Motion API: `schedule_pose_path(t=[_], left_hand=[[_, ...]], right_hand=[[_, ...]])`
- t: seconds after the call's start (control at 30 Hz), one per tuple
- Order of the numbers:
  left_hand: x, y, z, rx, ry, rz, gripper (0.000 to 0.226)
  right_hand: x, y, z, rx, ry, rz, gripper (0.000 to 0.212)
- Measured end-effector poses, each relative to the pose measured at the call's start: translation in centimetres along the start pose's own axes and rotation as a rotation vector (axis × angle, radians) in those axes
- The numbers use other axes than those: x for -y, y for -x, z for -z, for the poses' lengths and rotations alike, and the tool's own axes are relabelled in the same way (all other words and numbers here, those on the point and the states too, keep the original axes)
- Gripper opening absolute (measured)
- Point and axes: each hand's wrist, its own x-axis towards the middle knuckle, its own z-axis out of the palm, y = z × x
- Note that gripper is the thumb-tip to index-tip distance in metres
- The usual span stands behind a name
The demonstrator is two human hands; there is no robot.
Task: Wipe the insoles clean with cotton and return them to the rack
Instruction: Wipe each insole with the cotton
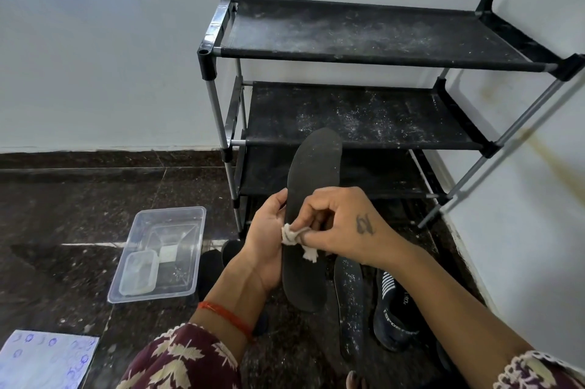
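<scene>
My left hand [266, 239] holds a long black insole [313, 186] by its left edge, toe end pointing up toward the rack. My right hand [342, 224] pinches a small wad of white cotton [292, 235] and presses it against the middle of that insole. A second insole [349, 303], speckled with white dust, lies on the dark floor just right of the held one. The black shoe rack [373, 53] stands against the wall behind, its shelves dusty and bare.
A clear plastic tub [190, 220] with a smaller clear container [137, 274] inside sits on the floor to the left. A dark shoe with white stripes [394, 312] lies at the right. A patterned white cloth [44, 357] is at the bottom left. Another dark shoe [210, 262] lies behind my left wrist.
</scene>
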Motion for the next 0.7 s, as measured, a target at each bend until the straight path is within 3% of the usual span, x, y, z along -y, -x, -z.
schedule_pose_path(t=[0.13,0.23,0.33,0.4,0.47,0.53,0.6,0.7], left_hand=[[0.3,0.1,-0.1,0.025,-0.024,0.011,0.044],[0.5,0.2,-0.4,0.071,-0.017,-0.004,0.050],[0.5,0.1,-0.4,0.082,-0.021,-0.003,0.054],[0.5,0.1,-0.4,0.061,-0.017,-0.015,0.053],[0.3,0.0,-0.3,0.021,-0.013,-0.041,0.048],[0.2,-0.3,0.0,-0.033,-0.027,-0.042,0.043],[0.2,-0.3,0.1,-0.070,-0.028,-0.041,0.045],[0.3,-0.3,0.3,-0.036,-0.036,-0.017,0.048]], right_hand=[[-0.9,-0.3,0.2,-0.096,0.159,0.008,0.012],[-1.8,-0.4,0.7,-0.297,0.354,-0.025,0.009],[-2.2,-0.4,1.5,-0.461,0.319,-0.063,0.010],[-1.5,-0.2,1.9,-0.396,0.112,-0.086,0.012],[-0.2,0.1,1.7,-0.143,-0.065,-0.095,0.013],[0.4,0.2,0.8,0.076,-0.060,-0.057,0.011],[0.5,0.2,0.2,0.109,-0.014,-0.025,0.010],[-0.1,-0.1,0.1,0.017,0.077,-0.009,0.011]])
